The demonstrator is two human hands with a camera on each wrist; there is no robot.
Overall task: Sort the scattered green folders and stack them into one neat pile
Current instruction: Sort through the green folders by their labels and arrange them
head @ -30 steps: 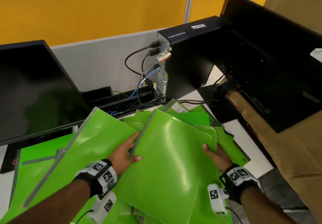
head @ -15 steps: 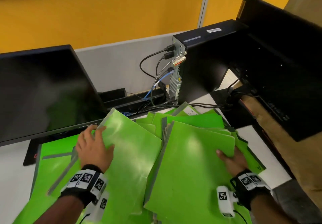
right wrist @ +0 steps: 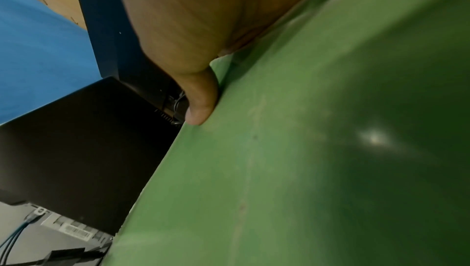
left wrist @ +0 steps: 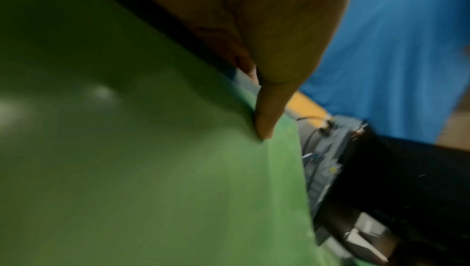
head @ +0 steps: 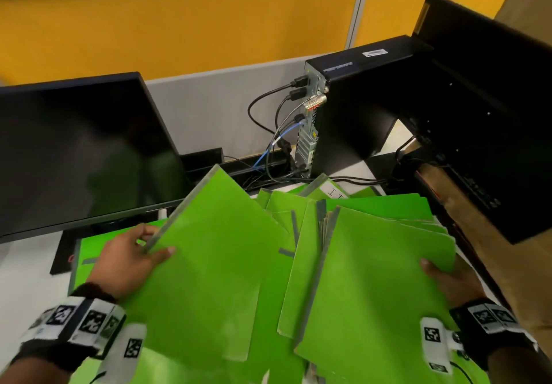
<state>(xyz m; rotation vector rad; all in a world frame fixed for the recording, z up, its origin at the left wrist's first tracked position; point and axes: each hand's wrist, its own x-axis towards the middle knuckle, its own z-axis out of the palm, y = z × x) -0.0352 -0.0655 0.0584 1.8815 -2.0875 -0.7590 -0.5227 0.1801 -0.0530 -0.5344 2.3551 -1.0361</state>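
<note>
Several green folders lie fanned over the desk. My left hand [head: 140, 252] grips the grey-spined left edge of a large tilted green folder [head: 215, 264], thumb on top and fingers beneath. In the left wrist view the thumb [left wrist: 267, 121] presses on that folder [left wrist: 152, 169]. My right hand [head: 445, 279] holds the right edge of a bundle of folders [head: 379, 279], thumb on the top cover and fingers hidden under it. The right wrist view shows the thumb [right wrist: 201, 105] on the green cover [right wrist: 305, 149]. More folders [head: 373, 204] lie behind and below.
A dark monitor [head: 74, 150] stands at the left, close behind the left hand. A black computer tower [head: 352, 108] with cables [head: 268, 132] sits at the back. Another black monitor [head: 493, 114] and a brown cardboard box [head: 493, 249] crowd the right side.
My left hand has shifted from lying on the left folder to gripping its spine edge, and that folder is tilted up higher. The right hand still holds its bundle at the right edge.
</note>
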